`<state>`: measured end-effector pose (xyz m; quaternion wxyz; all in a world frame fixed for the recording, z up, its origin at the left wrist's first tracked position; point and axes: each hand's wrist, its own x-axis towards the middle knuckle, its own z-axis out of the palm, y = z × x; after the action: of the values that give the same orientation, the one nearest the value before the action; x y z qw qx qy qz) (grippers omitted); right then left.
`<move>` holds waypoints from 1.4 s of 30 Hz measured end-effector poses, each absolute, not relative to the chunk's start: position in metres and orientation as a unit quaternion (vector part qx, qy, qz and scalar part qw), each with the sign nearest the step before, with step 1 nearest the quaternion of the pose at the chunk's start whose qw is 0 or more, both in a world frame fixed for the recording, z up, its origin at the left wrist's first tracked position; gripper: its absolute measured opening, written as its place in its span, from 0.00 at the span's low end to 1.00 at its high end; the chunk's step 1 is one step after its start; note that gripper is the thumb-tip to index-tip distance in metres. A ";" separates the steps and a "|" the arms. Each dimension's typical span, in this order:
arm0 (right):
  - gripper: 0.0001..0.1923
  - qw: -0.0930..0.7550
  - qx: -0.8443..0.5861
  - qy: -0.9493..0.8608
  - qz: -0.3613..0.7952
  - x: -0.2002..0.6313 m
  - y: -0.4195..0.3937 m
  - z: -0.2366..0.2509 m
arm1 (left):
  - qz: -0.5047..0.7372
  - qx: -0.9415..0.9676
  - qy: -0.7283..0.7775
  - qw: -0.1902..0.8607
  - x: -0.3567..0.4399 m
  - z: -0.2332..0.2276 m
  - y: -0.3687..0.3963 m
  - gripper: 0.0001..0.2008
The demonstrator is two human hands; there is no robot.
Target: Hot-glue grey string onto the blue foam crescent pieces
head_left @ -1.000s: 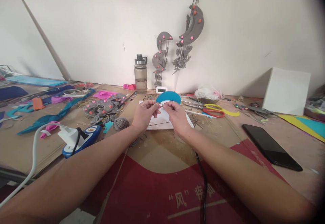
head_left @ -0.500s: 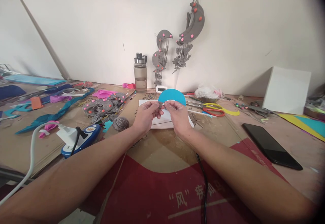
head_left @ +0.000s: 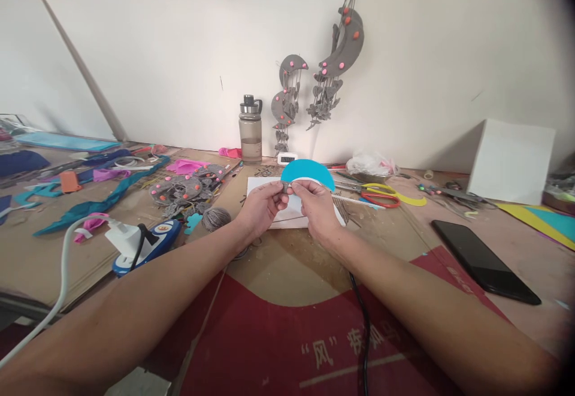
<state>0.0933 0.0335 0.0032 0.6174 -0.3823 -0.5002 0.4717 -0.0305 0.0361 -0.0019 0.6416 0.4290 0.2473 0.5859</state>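
Observation:
My left hand point(head_left: 263, 205) and my right hand point(head_left: 318, 209) meet over a white sheet point(head_left: 291, 222), fingertips almost touching. Between the left thumb and fingers is a small grey piece point(head_left: 284, 187), mostly covered. The right thumb and index finger are pinched at its right side, apparently on the same piece; its exact shape is too small to tell. Just behind the fingers lies a blue rounded cutout point(head_left: 309, 169), its lower part hidden by my right hand. A ball of grey yarn point(head_left: 215, 219) rests left of my left wrist.
Scissors point(head_left: 380, 197) lie right of the sheet, and a black phone point(head_left: 485, 261) farther right. A water bottle point(head_left: 250, 135) and small digital clock point(head_left: 287, 159) stand behind. Grey crescent hangings point(head_left: 348, 48) hang on the white board. A power strip point(head_left: 164, 237) sits left.
The view has shifted slightly, so everything appears a little farther right and lower. Both hands stay pinched together at the small grey piece, with only slight finger movement.

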 end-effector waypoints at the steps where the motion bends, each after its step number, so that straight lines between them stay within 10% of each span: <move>1: 0.09 0.616 -0.383 -0.495 0.479 0.093 0.033 0.004 | 0.585 0.426 0.246 0.644 -0.030 -0.002 0.036 0.05; 19: 0.20 0.508 -0.379 -0.532 0.561 0.105 0.042 0.005 | 0.495 0.433 0.233 0.716 -0.043 -0.008 0.048 0.07; 42: 0.16 0.573 -0.378 -0.503 0.526 0.098 0.042 0.002 | 0.549 0.511 0.300 0.590 -0.032 0.000 0.039 0.12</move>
<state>0.0983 0.0420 0.0020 0.5728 -0.3779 -0.5025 0.5259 -0.0321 0.0390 -0.0002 0.5898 0.5107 0.2997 0.5491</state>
